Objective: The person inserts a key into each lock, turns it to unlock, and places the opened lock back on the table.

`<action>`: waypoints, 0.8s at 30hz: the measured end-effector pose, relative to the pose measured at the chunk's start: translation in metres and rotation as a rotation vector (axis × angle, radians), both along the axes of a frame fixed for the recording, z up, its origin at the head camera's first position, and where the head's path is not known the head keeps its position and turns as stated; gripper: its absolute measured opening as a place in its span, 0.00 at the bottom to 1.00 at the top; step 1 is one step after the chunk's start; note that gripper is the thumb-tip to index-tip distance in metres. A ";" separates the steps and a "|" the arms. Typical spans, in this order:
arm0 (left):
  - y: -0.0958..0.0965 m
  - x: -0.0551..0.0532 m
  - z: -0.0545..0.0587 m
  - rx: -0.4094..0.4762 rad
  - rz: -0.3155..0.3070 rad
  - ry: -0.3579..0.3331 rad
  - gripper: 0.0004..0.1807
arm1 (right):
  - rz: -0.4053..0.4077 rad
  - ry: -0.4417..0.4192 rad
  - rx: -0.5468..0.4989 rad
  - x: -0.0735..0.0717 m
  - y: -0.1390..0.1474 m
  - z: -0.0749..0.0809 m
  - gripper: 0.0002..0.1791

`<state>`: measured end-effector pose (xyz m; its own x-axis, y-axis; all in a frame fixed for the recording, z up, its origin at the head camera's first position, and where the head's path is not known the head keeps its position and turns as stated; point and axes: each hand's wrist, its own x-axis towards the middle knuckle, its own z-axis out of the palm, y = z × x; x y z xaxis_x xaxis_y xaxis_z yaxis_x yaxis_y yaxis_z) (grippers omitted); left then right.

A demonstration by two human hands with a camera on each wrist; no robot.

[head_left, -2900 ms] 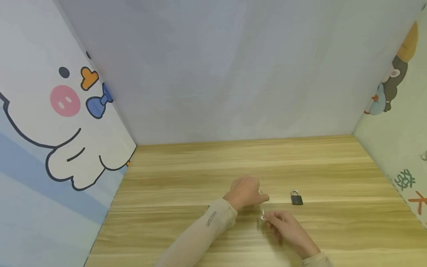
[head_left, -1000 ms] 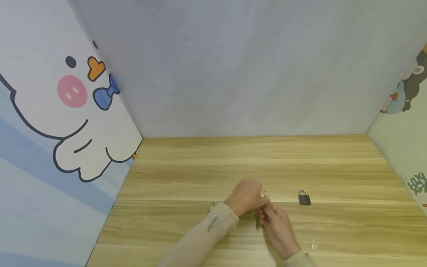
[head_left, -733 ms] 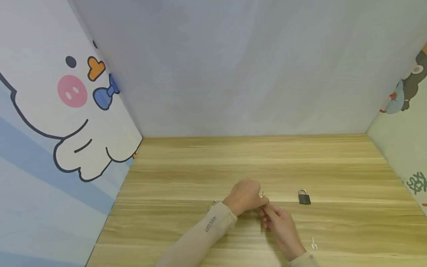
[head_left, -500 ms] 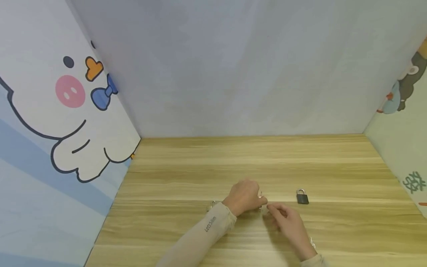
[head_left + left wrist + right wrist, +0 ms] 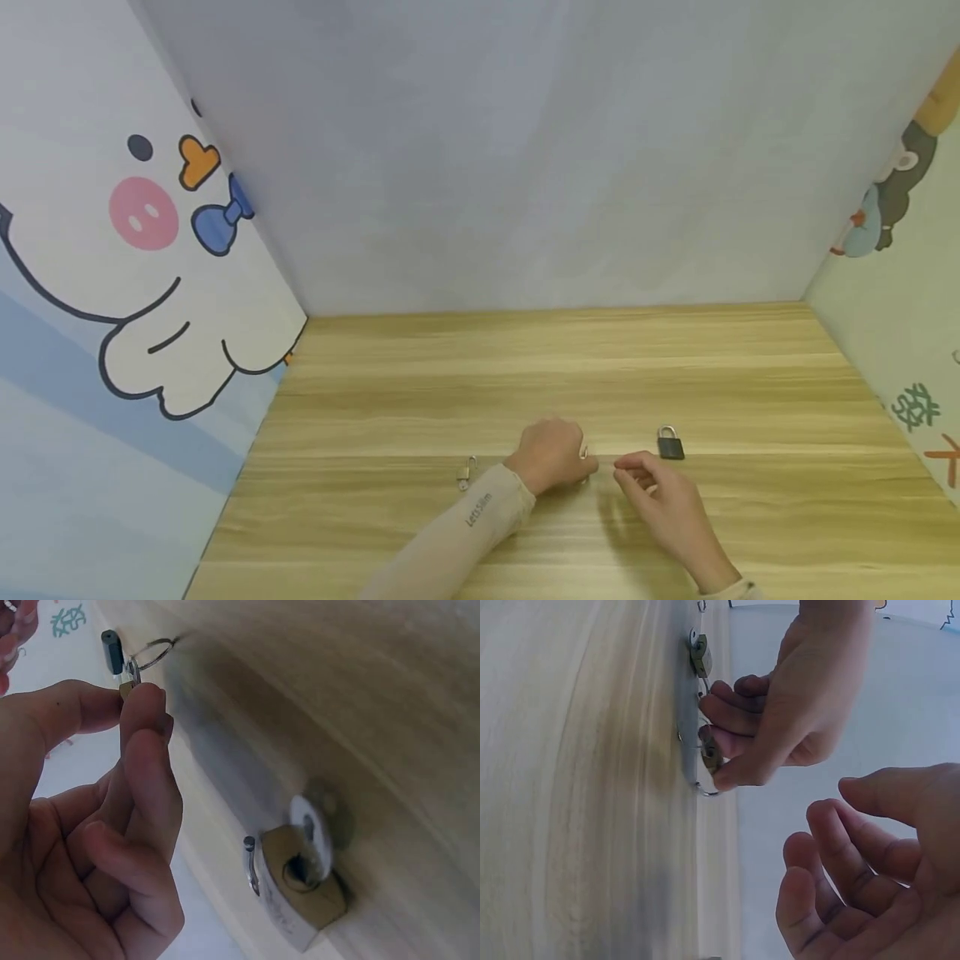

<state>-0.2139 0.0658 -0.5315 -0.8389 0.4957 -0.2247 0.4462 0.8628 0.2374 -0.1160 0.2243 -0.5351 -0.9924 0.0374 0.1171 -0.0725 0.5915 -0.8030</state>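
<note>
My left hand (image 5: 551,456) pinches a small brass padlock (image 5: 711,752) between thumb and fingertips, low over the table. Its curved shackle (image 5: 155,654) sticks out past the fingertips, and the fingers cover much of the body. To the right, my right hand (image 5: 663,504) is held apart from it, fingers loosely bent, with nothing between thumb and index finger in the right wrist view. Left of the left wrist lies another brass padlock (image 5: 464,473), its shackle swung open and a key (image 5: 311,834) in its keyhole. A black padlock (image 5: 671,448) with a closed shackle lies beyond the right hand.
The wood-grain table (image 5: 420,375) runs back to a plain grey wall (image 5: 555,167). Cartoon-printed panels stand at the left (image 5: 150,250) and right (image 5: 892,333). The beige left sleeve (image 5: 457,533) crosses the table's front.
My right hand, which was at the held padlock, has drawn back to the right. The key it held earlier was laid at the right front, now out of sight. My left hand keeps its padlock.
</note>
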 end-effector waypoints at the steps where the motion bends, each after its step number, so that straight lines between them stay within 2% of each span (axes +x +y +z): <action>1: 0.000 0.000 -0.001 -0.008 -0.002 0.009 0.27 | 0.002 0.008 0.004 0.000 0.000 0.000 0.05; 10: 0.002 0.000 -0.009 -0.071 -0.010 0.074 0.28 | 0.026 0.097 0.055 0.003 0.001 0.002 0.05; 17: 0.002 0.000 -0.007 -0.071 -0.014 0.077 0.26 | 0.026 0.082 0.077 0.008 0.006 0.006 0.06; 24: 0.003 -0.002 0.002 -0.073 -0.017 0.122 0.30 | 0.008 0.065 0.093 0.015 0.017 0.002 0.05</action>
<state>-0.2154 0.0687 -0.5296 -0.8536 0.4965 -0.1579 0.4830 0.8677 0.1176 -0.1011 0.2411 -0.5329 -0.9829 0.0153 0.1834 -0.1275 0.6622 -0.7384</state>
